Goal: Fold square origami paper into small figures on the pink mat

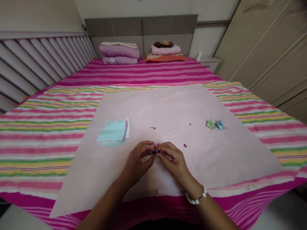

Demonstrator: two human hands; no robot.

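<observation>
Between my two hands, above the pale sheet, is a small folded piece of paper [156, 151], purplish with dark patches and mostly covered by fingers. My left hand [142, 157] pinches its left side between thumb and fingers. From the right, my right hand [173, 156] grips the same piece with thumb and forefinger. Just beyond the fingertips shows a bit of red and white, which I cannot make out clearly. A stack of light blue square paper [112, 131] lies to the left of my hands.
The pale sheet [216, 166] covers the middle of a striped bed [43, 150]. On it lie a green folded paper shape [210, 124], a blue one [220, 124], a red scrap [185, 145] and a small pin-like piece [153, 128]. Folded bedding [119, 51] stands by the headboard.
</observation>
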